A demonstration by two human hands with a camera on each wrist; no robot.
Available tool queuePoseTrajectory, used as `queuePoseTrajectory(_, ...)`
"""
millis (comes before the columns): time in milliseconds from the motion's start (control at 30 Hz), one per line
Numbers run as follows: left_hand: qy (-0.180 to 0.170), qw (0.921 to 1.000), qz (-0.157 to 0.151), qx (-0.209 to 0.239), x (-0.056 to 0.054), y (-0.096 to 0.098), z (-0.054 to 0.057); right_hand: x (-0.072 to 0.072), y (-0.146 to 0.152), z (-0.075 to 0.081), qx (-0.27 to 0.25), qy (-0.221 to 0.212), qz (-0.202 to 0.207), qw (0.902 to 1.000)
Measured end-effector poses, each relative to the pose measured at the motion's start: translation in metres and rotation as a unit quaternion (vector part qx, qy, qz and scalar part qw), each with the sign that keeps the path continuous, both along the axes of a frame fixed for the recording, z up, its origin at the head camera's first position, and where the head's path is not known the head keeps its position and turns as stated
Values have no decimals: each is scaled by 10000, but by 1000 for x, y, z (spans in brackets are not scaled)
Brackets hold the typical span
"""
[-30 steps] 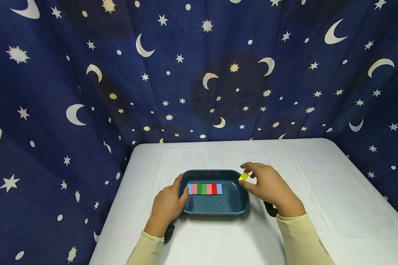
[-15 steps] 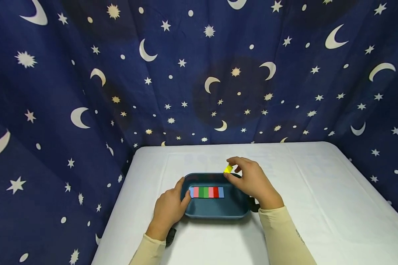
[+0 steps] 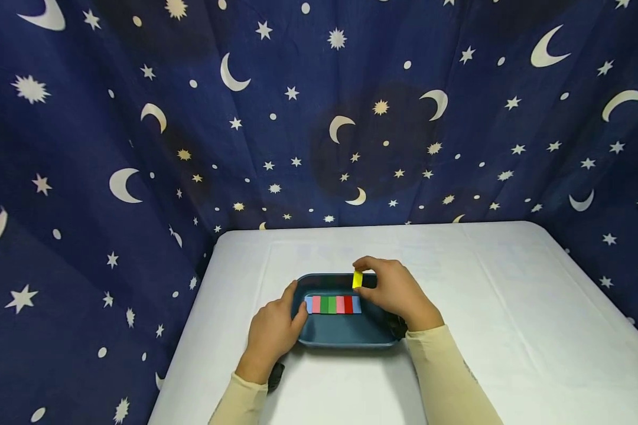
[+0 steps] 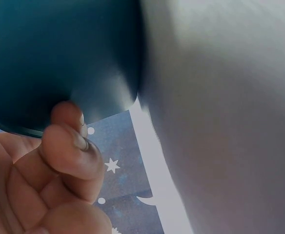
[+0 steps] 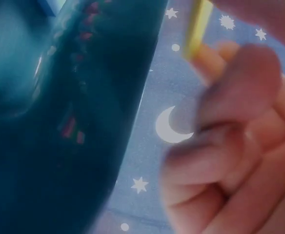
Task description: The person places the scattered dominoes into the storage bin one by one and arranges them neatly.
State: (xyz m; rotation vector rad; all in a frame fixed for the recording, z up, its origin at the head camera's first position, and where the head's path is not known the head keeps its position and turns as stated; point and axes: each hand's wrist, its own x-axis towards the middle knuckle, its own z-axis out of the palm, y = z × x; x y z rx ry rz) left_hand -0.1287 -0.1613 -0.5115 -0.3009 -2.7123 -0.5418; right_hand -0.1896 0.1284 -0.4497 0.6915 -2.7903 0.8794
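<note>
A dark teal rectangular tray (image 3: pixel 345 332) with rounded corners stands on the table. Inside it, a row of several narrow coloured tiles (image 3: pixel 332 304) runs side by side: blue, pink, green, red. My left hand (image 3: pixel 273 330) grips the tray's left end, thumb over the rim by the leftmost blue tile; in the left wrist view its fingers (image 4: pixel 67 151) curl at the tray's edge. My right hand (image 3: pixel 396 289) pinches a small flat yellow tile (image 3: pixel 357 279) between thumb and fingertips, above the tray's back part and apart from the row. The yellow tile (image 5: pixel 197 29) looks thin edge-on in the right wrist view.
A white cloth covers the table (image 3: pixel 500 307), which extends well to the right of the tray. Behind and at both sides hangs a dark blue curtain (image 3: pixel 298 136) with moons and stars. Black wrist straps show at both wrists.
My right hand has carried the yellow tile leftward from the tray's right end to above its back part, and the tile has turned more upright. The left hand keeps its hold.
</note>
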Motion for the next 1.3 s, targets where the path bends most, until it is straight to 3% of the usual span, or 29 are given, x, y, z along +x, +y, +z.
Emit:
queuePoseTrajectory(167, -59, 10000, 18, -7, 0, 0, 1, -2, -1, -4, 504, -763, 63, 9958)
queuePoseTrajectory(300, -78, 10000, 23, -23, 0, 0, 1, -2, -2, -4, 882, -1000, 25, 9911)
queuePoseTrajectory(667, -76, 10000, 43, 23, 0, 1, 1, -3, -10, -3, 1697, -1080, -142, 9795)
queuePoseTrajectory(1300, -57, 10000, 21, 3, -3, -1, -1, -10, -17, -17, 2048, -1000, -139, 9736)
